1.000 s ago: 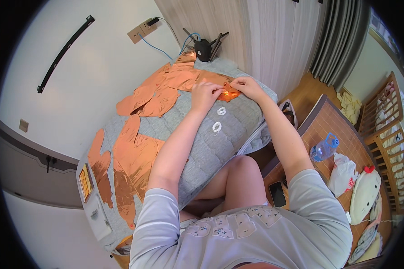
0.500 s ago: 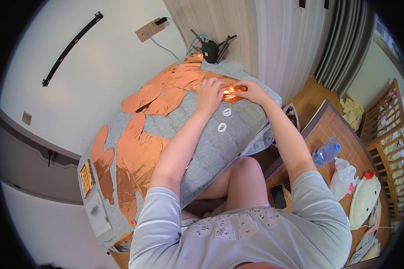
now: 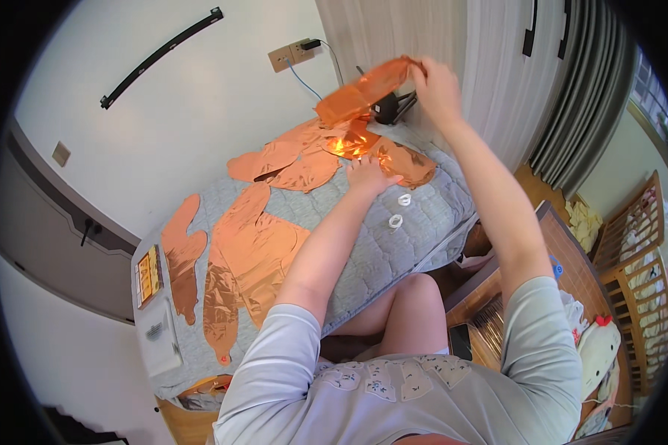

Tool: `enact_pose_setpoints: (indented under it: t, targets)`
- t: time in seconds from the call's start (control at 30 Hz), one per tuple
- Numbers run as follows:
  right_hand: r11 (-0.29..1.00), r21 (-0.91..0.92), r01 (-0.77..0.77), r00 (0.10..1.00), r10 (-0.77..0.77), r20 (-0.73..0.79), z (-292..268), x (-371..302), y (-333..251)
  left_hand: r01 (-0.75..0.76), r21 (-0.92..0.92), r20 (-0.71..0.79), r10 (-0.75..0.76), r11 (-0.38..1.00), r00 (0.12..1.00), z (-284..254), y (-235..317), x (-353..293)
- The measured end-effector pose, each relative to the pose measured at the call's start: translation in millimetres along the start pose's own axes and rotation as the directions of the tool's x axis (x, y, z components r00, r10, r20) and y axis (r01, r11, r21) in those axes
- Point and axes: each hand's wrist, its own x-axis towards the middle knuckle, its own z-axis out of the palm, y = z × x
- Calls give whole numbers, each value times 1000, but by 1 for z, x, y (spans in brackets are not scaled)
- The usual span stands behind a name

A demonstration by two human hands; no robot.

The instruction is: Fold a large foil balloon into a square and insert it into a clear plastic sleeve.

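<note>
Head cam: right hand (image 3: 436,87) pinches an orange foil balloon (image 3: 364,90), lifted above the grey quilt (image 3: 393,252). Left hand (image 3: 369,172) lies on foil pcs (image 3: 352,144) w/ fingers flat, spread, gripping nothing.

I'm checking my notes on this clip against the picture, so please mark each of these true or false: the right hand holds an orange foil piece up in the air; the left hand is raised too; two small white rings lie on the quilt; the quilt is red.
1. The right hand holds an orange foil piece up in the air. True.
2. The left hand is raised too. False: it rests low, on the foil pieces lying on the quilt.
3. Two small white rings lie on the quilt. True.
4. The quilt is red. False: it is grey.
</note>
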Motion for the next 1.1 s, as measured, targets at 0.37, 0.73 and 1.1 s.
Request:
enact_pose_setpoints:
  t: [0.37, 0.73, 1.1]
  targets:
    - [744, 41, 667, 726, -662, 189, -135, 68, -112, -475, -253, -938, -93, 843, 334, -119, -69, -33]
    - [773, 240, 586, 783, -617, 75, -119, -2, -214, -418, -656, -658, -205, 628, 725, -206, -213, -58]
    - [791, 560, 248, 735, -530, 423, -14, -241, -278, -11, -232, -452, -98, 973, 886, -104, -388, -187]
